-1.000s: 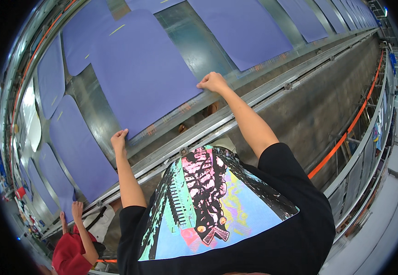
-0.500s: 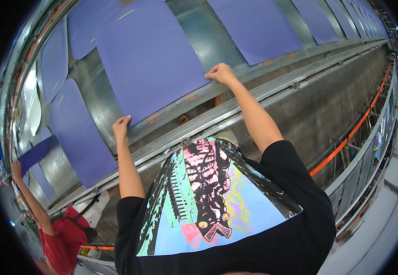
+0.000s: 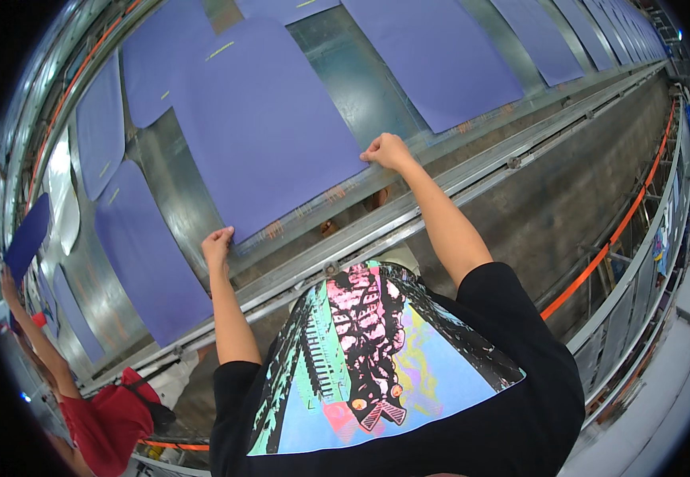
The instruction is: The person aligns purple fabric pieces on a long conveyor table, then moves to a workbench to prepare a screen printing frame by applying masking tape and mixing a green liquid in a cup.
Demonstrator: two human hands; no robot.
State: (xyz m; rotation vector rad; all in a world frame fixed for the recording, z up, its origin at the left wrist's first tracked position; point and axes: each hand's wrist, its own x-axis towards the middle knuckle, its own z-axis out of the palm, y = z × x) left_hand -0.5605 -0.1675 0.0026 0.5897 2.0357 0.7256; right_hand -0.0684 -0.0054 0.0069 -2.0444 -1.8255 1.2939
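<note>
A large purple fabric panel (image 3: 273, 127) lies nearly flat on a long metal table (image 3: 361, 75), with a short yellow-green mark on its far part. My left hand (image 3: 217, 245) pinches its near left corner between thumb and fingers. At its near right corner, my right hand (image 3: 386, 151) pinches the edge in the same way. Between my hands the near edge runs fairly straight, close to the table's front border. Whether the panel is cloth or a coated sheet cannot be told for certain.
More purple panels (image 3: 440, 63) lie along the table on both sides. A metal rail (image 3: 512, 163) runs along its front. To the left, a co-worker in a red shirt (image 3: 114, 425) holds up a purple piece (image 3: 28, 237). An orange strip (image 3: 623, 226) follows the right side.
The table and panels sit slightly lower in view. Both my hands keep their pinch on the panel's corners. The co-worker's purple piece has swung up and away to the left.
</note>
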